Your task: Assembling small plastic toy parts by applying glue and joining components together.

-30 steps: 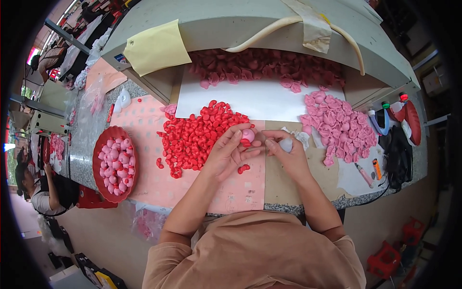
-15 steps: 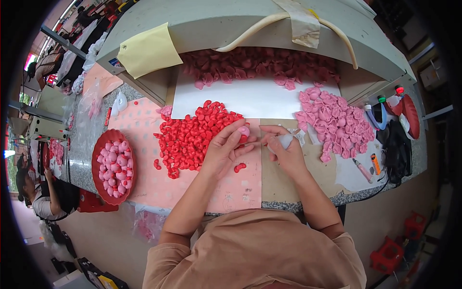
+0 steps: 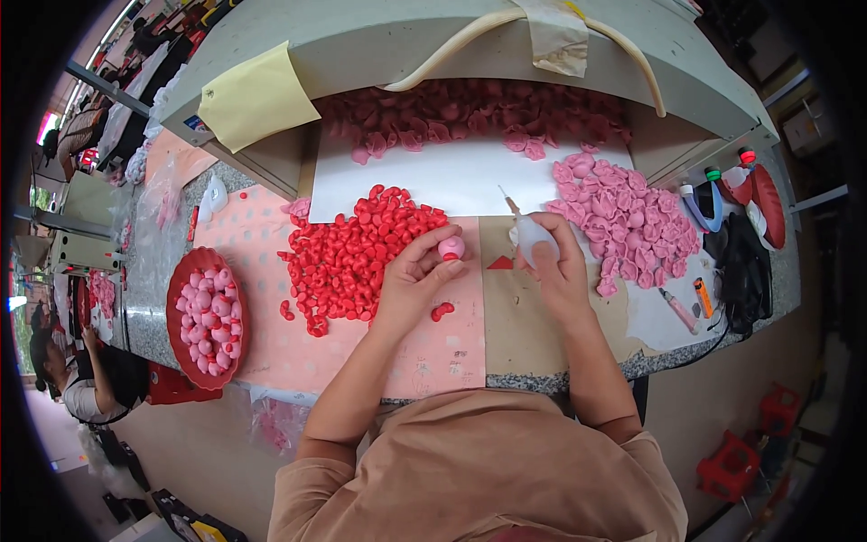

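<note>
Between the thumb and fingers of my left hand (image 3: pixel 408 282) is a small pink ball (image 3: pixel 451 245) with a red piece at its lower side. My right hand (image 3: pixel 564 275) is closed round a translucent squeeze bottle (image 3: pixel 535 238). Its thin needle tip points up and away from me, apart from the ball. Left of my left hand spreads a heap of small glossy red pieces (image 3: pixel 348 257). A loose red piece (image 3: pixel 442 312) lies beside my left wrist. On the brown sheet (image 3: pixel 515 334) between my hands, a small red triangle (image 3: pixel 500 263) shows.
A red bowl (image 3: pixel 173 316) at left holds pink balls with red parts. Pink petal-like cups (image 3: pixel 632 226) are heaped at right, and more lie under the grey cabinet (image 3: pixel 379 50). An orange cutter (image 3: pixel 703 296) lies at far right. Another person (image 3: pixel 86 384) sits at left.
My right hand has swung the bottle upright, so its needle now shows pointing away. My left fingers have closed in and turned the pink ball. The view has shifted slightly.
</note>
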`<state>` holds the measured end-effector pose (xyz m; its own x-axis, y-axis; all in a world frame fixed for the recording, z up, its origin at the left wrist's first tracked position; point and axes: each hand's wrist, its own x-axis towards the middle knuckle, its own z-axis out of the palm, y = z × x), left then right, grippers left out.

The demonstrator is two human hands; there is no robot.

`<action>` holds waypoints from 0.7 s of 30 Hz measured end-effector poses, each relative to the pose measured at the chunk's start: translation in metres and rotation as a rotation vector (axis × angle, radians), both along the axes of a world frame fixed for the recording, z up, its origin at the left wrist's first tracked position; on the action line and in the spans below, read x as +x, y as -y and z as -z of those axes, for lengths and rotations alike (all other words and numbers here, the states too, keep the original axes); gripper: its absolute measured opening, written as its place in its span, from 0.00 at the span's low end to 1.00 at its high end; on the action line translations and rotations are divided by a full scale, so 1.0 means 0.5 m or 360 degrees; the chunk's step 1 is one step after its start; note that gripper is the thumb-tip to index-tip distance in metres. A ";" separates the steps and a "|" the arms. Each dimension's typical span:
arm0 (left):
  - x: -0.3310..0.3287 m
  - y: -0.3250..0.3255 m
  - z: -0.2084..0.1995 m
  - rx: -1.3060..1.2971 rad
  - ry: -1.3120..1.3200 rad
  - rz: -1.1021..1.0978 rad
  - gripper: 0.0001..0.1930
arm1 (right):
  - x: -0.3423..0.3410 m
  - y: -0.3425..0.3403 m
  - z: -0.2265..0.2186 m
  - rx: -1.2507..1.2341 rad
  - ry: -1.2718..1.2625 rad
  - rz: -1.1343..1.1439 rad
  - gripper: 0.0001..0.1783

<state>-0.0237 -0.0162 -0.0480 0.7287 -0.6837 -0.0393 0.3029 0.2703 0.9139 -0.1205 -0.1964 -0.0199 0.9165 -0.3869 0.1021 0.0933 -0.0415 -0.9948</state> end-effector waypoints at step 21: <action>-0.008 0.010 0.011 0.0151 0.0170 0.0094 0.20 | 0.002 0.004 0.031 -0.0145 0.0140 0.0273 0.12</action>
